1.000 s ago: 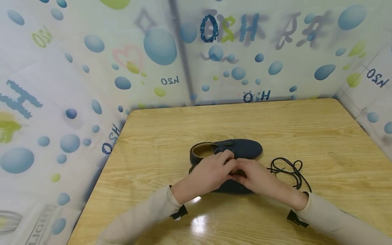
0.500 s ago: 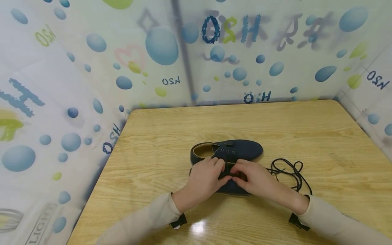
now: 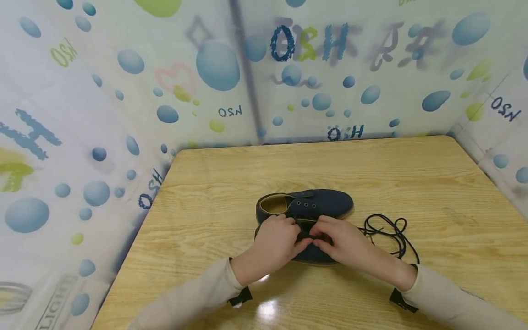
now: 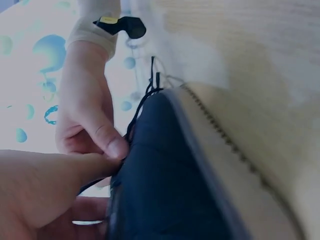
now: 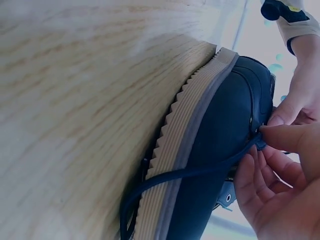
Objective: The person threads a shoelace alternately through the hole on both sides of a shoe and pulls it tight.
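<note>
Dark-blue lace-up shoe (image 3: 314,256), and the right hand (image 3: 345,236) pinches a lace (image 5: 202,171)! Left hand (image 3: 273,241) touches the shoe, grip unclear.

Wood-grain table (image 3: 214,183) beside bubble-patterned walls (image 3: 330,68)

Back-to-front H2O (image 3: 308,44) stands large on the wall covering (image 3: 272,98) beyond the bench's (image 3: 231,169) far edge, and smaller just above that edge; outside the left edge, toward its near end, the covering reads LIGHT (image 3: 51,303).
</note>
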`<state>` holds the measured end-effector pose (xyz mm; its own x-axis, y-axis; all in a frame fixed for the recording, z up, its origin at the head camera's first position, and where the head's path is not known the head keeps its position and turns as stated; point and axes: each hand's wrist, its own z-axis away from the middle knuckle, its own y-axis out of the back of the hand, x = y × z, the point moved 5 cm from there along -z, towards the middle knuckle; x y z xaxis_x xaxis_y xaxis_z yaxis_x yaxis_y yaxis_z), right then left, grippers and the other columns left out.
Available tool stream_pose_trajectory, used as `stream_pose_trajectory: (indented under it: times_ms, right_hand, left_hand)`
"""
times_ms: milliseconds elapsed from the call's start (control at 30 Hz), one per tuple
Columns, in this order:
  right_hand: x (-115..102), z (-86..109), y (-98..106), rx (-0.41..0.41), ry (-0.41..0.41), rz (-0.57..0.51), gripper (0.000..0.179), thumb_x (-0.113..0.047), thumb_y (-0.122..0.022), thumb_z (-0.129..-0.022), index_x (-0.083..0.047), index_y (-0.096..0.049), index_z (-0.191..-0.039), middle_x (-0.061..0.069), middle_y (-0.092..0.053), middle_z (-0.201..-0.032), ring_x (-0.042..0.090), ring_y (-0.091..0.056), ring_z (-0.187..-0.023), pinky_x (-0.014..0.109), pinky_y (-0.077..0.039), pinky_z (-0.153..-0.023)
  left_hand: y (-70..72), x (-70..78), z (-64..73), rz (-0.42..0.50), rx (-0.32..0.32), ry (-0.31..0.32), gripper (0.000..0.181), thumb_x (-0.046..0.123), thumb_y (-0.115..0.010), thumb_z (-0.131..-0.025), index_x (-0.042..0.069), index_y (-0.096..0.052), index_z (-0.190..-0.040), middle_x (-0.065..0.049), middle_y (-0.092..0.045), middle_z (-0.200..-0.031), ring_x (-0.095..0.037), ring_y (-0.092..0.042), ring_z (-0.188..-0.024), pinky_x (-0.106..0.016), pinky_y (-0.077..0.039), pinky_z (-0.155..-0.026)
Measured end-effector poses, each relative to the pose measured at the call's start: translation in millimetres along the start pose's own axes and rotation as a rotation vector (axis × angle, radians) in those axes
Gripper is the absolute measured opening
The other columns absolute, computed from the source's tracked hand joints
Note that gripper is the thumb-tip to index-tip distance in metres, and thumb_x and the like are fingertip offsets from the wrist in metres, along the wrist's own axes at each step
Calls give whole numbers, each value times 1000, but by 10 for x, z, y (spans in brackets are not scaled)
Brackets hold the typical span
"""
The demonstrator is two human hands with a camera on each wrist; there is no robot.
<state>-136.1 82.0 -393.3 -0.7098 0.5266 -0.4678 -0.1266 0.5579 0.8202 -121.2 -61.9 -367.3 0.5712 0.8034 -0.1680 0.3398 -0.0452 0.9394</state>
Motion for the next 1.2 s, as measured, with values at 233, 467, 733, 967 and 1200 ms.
stream_pose_trajectory:
  times_ms: [233,467,733,967,1200]
  right_hand:
    - [-32,7,10,-3,27,9,10,-15,-75,-88,-20,-69,-93,-8,-61,-89,-4,-51,-68,16,-44,-58]
    - [-59,12,16,-5,47,23,13,-12,-76,-86,-19,-68,-93,-7,-60,-89,-4,-52,-68,15,-44,-58]
    - [-65,23,20,21,46,43,14,-11,-78,-83,-19,-68,-90,-8,-62,-88,-2,-55,-68,15,-45,-58]
    - [-84,37,49,100,69,73,18,-12,-84,-77,-21,-69,-82,-10,-61,-82,-3,-55,-67,14,-46,-58]
    - [-97,33,89,86,51,85,19,-14,-84,-76,-22,-67,-80,-10,-61,-80,-2,-55,-65,15,-45,-57]
  left_hand:
    - [30,-40,-59,63,-51,18,38,55,-72,-84,25,-67,-62,9,-54,-58,-7,-48,-53,-18,-33,-49]
    - [116,31,-71,72,-34,4,23,48,-78,-80,26,-76,-85,8,-58,-76,-9,-52,-70,-17,-42,-61]
    - [91,104,-75,126,-101,-47,16,36,-76,-86,21,-70,-85,9,-67,-78,-8,-54,-72,-16,-44,-63]
    - [-31,26,-111,351,-189,-59,18,30,-77,-87,20,-62,-86,8,-64,-76,-5,-50,-67,-13,-34,-53]
    - [-21,20,-129,427,-193,-120,23,25,-77,-86,19,-55,-83,6,-60,-68,-2,-46,-56,-14,-30,-51]
